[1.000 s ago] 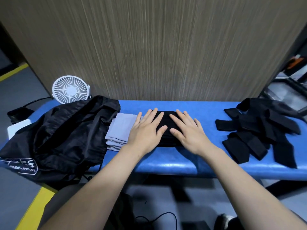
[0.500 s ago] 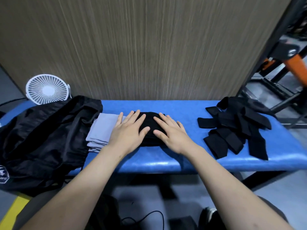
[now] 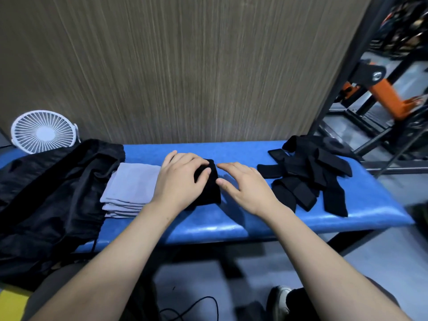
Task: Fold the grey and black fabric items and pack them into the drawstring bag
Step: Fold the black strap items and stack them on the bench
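— What's different from a moment ago?
— Both hands lay flat on the black folded cloth [image 3: 209, 186]. Now the left hand [image 3: 179, 181] covers it alone, fingers bent over its top, and the right hand [image 3: 245, 185] has slid off onto the blue bench [image 3: 231, 149], fingers spread, thumb just beside the cloth.
— Anything hard to see?
— The left hand hides most of the cloth. The drawstring bag [image 3: 51, 193] runs off the left edge, beside the grey stack [image 3: 130, 188]. The black pile [image 3: 310, 174] on the right is a dark tangle.

Both bare forearms reach forward, converging. The left hand [image 3: 179, 181] lies palm down, fingers bent over a black cloth [image 3: 209, 186], thumb along its side. The right hand [image 3: 246, 186] is flat beside it, fingers straight and spread, pointing left.
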